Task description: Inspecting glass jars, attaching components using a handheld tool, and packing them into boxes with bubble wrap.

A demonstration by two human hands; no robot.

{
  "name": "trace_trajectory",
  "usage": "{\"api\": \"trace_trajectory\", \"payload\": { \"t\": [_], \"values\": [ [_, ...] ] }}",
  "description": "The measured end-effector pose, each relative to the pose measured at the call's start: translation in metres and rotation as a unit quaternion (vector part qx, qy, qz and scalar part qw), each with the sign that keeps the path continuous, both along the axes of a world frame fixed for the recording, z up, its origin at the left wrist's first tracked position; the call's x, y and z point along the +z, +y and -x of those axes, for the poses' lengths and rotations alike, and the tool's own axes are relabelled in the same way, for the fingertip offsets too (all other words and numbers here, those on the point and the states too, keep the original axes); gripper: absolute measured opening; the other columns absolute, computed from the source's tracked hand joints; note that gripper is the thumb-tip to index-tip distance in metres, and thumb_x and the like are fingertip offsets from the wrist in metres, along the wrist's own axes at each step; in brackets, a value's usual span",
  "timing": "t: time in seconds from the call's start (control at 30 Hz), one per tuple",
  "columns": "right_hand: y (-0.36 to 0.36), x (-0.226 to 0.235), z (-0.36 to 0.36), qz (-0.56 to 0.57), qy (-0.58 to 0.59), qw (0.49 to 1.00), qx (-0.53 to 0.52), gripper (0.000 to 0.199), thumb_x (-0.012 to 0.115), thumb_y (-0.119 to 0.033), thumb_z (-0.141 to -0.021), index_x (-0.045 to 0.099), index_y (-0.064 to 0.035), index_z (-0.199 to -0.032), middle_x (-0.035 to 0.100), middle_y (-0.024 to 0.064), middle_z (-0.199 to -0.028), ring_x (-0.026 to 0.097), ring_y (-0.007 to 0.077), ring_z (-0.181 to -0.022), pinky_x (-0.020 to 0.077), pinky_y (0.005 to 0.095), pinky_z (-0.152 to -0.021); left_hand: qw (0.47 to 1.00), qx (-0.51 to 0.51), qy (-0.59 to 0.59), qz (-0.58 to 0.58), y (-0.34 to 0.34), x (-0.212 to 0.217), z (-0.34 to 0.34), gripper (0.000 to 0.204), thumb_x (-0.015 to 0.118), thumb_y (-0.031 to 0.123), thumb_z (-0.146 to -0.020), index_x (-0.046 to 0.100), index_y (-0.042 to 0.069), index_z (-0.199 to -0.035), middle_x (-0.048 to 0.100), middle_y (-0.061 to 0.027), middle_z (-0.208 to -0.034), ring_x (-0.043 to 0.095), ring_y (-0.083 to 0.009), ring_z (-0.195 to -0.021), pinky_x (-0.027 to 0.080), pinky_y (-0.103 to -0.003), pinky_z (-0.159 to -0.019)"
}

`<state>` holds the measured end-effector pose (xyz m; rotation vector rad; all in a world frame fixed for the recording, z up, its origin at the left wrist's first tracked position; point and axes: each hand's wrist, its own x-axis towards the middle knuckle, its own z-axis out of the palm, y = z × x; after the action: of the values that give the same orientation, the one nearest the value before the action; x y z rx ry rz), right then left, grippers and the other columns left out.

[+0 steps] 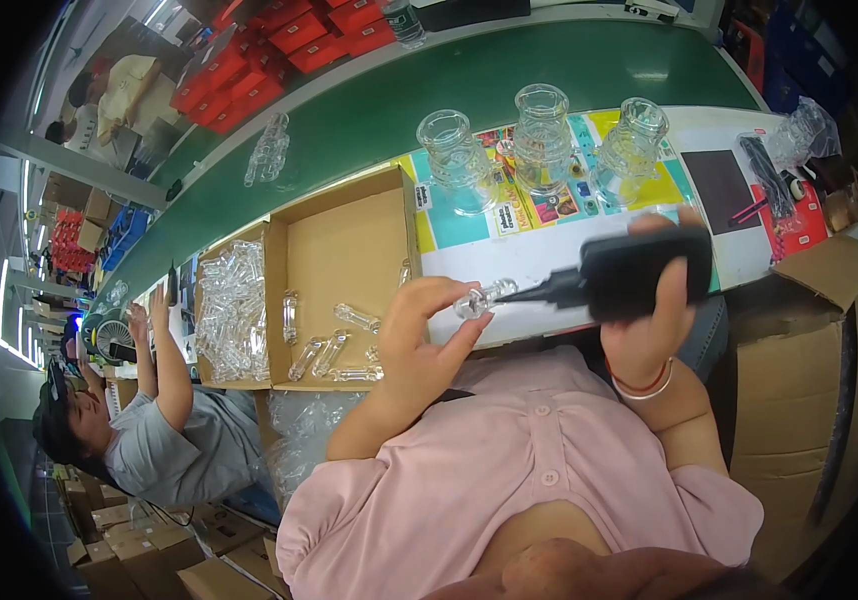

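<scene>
A pink buttoned shirt (509, 480) fills the bottom of the view at about six o'clock, closest to the lens. Just above it the left hand (427, 335) has its fingers closed in a pinch on a small clear glass tube (481, 298), held in the air at the table's near edge, near the centre of the picture. At three o'clock from the tube, the right hand (661, 320) is wrapped tight around a black handheld tool (639, 272), whose pointed nozzle meets the tube's open end. A red cord and a pale bangle circle that wrist. At nine o'clock from the left hand sits an open cardboard box (344, 240) with several more clear tubes (324, 350) loose on its floor and a heap of them in its left compartment. At twelve o'clock three clear glass jars (541, 135) stand in a row on a colourful sheet, with a green conveyor belt (509, 75) beyond. Far off at eight o'clock, another person in a grey shirt (159, 450) raises both hands.
</scene>
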<state>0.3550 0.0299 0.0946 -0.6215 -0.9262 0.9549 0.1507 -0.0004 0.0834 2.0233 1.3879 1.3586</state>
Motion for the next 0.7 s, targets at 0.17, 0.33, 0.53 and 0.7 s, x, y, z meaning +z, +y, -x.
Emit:
{"api": "trace_trajectory", "payload": {
  "t": [0.17, 0.33, 0.53, 0.7],
  "values": [
    [0.037, -0.020, -0.013, 0.113, 0.259, 0.953, 0.109, 0.047, 0.052, -0.033, -0.089, 0.042, -0.0045, -0.124, 0.056, 0.0029, -0.093, 0.056, 0.0085, -0.075, 0.0453, 0.0187, -0.056, 0.981, -0.015, -0.031, 0.193, 0.035, -0.013, 0.024, 0.032, 0.067, -0.002, -0.072, 0.051, 0.000, -0.099, 0.056, -0.0088, -0.098, 0.057, -0.0140, -0.092, 0.048, -0.025, -0.078],
    [0.043, -0.029, -0.022, 0.093, 0.260, 0.953, 0.123, 0.045, 0.050, -0.029, -0.090, 0.042, -0.0028, -0.125, 0.058, 0.0057, -0.095, 0.057, 0.0109, -0.078, 0.0471, 0.0210, -0.064, 0.974, 0.080, 0.162, 0.134, 0.108, -0.050, 0.056, 0.034, 0.072, 0.008, -0.068, 0.049, 0.002, -0.093, 0.056, -0.0074, -0.089, 0.056, -0.0151, -0.081, 0.047, -0.029, -0.071],
    [0.050, -0.024, -0.018, 0.126, 0.236, 0.959, 0.089, 0.046, 0.049, -0.028, -0.090, 0.041, -0.0032, -0.127, 0.058, 0.0065, -0.098, 0.057, 0.0106, -0.082, 0.0468, 0.0206, -0.069, 0.982, 0.128, 0.133, 0.033, 0.121, -0.046, 0.074, 0.038, 0.072, 0.016, -0.069, 0.051, 0.002, -0.097, 0.055, -0.0115, -0.088, 0.053, -0.0269, -0.087, 0.044, -0.037, -0.078],
    [0.044, -0.030, -0.020, 0.152, 0.171, 0.970, 0.078, 0.054, 0.049, -0.035, -0.089, 0.036, -0.0038, -0.131, 0.043, 0.0168, -0.128, 0.052, 0.0171, -0.105, 0.0450, 0.0251, -0.085, 0.920, -0.122, 0.241, 0.284, 0.016, 0.017, 0.112, 0.040, 0.077, 0.020, -0.064, 0.056, 0.005, -0.096, 0.058, -0.0086, -0.087, 0.057, -0.0249, -0.082, 0.044, -0.034, -0.073]
  ]
}}
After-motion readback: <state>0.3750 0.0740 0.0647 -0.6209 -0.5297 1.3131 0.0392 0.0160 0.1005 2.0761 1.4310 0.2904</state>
